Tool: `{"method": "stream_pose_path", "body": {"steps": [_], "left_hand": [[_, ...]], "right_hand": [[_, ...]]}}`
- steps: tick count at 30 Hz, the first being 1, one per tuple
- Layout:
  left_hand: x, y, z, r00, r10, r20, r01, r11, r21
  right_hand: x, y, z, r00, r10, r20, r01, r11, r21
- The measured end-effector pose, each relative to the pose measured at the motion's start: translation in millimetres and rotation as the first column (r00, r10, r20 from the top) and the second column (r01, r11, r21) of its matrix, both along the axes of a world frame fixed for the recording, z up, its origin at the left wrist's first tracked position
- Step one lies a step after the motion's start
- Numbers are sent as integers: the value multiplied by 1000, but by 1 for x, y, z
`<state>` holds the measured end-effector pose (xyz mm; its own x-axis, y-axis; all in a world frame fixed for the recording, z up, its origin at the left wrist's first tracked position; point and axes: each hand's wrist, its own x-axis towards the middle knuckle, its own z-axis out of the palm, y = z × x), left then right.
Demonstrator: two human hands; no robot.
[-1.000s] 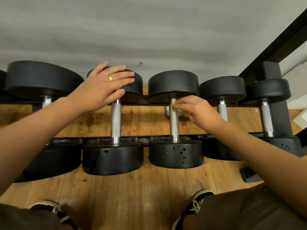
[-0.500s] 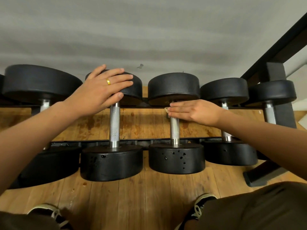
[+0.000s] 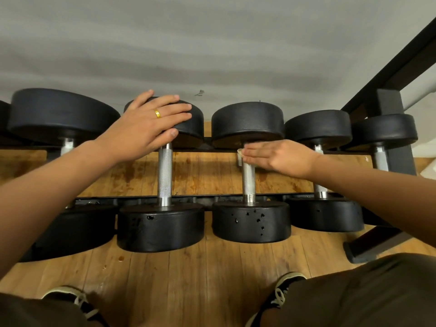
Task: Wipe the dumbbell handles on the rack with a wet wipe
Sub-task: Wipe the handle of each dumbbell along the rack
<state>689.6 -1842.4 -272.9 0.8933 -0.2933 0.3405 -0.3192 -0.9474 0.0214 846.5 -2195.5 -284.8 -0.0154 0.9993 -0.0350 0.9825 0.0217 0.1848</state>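
Several black dumbbells with knurled steel handles lie across a black rack (image 3: 141, 199). My right hand (image 3: 280, 155) lies flat over the far end of the middle dumbbell's handle (image 3: 248, 179), pressing a small white wet wipe (image 3: 240, 154) against it; only the wipe's edge shows past my fingertips. My left hand (image 3: 144, 127), with a gold ring, rests spread on the far head (image 3: 188, 125) of the neighbouring dumbbell on the left, just above its handle (image 3: 164, 173), and holds nothing.
A wooden floor (image 3: 188, 279) runs under and before the rack. A grey wall (image 3: 212, 43) stands behind. The rack's black upright and foot (image 3: 396, 161) are at the right. My shoes (image 3: 283, 291) and dark shorts fill the lower edge.
My right hand has gone from pinching the middle handle to lying flat across its far end with the wipe. My left hand has stayed on the dumbbell head.
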Motion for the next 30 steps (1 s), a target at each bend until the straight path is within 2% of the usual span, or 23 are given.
{"method": "stream_pose_path", "body": {"steps": [2,5,7,10,12,14,17,19,24,30], "left_hand": [[0,-1,1,1000,3,-5,-3,1000,2],[-1,0,1,1000,-2,3,2,1000,1],[-1,0,0,1000,-2,4,2,1000,4],[0,-1,1,1000,2,-7,-2,1000,6],[-1,-2,2,1000,5,-15,-5,1000,9],[-1,-2,2,1000,8,-22,-8,1000,14],[-1,-2,2,1000,12,-27,-12,1000,17],[0,-1,2,999,13,-29,-13,1000,19],[-2,-2,2,999,15,-36,-14,1000,16],[-2,-2,3,999,16,-32,-15,999,44]], "right_hand": [[-15,-7,-7,1000,22,-15,-22,999,-38],[-38,-20,-19,976,199,-84,-210,964,-161],[-32,-18,-15,963,257,-81,-268,945,-186],[-9,-6,-6,992,128,-1,-128,987,-94],[-5,-1,-3,1000,22,-2,-22,999,-40],[-17,-4,-7,999,46,-5,-46,997,-64],[-41,-14,-17,980,189,-59,-196,963,-183],[-38,-13,-15,976,205,-67,-215,956,-199],[-10,5,0,999,-36,-23,36,999,-39],[-11,11,-6,999,-36,24,37,998,-43]]}}
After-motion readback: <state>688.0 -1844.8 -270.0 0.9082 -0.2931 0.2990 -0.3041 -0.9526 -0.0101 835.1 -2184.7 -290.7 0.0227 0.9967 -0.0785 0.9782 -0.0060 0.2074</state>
